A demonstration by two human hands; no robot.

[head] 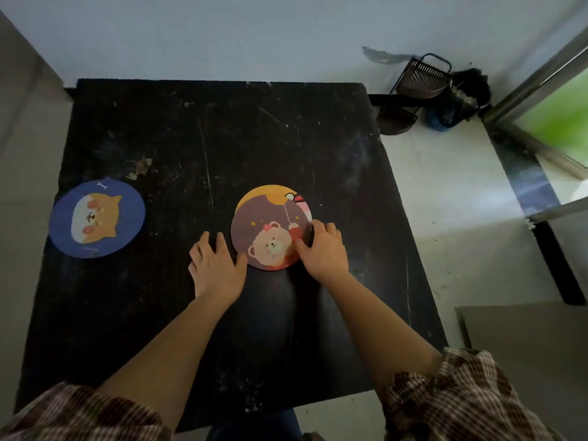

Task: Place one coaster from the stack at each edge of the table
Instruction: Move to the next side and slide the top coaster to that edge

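Observation:
A stack of round coasters (269, 222) lies near the middle of the black table (222, 138); its top one shows a bear on a purple and orange ground, and edges of others peek out at the upper right. My right hand (323, 248) pinches the stack's right edge, thumb on top. My left hand (216, 261) rests flat on the table beside the stack's left edge, thumb touching it, fingers apart. A blue coaster (97, 219) with a dog face lies flat at the table's left edge.
A dark wire rack (413, 90) and a dark bundle (458, 97) stand on the floor past the table's far right corner. A wall runs behind the table, and a glass door frame (541, 74) is at the right.

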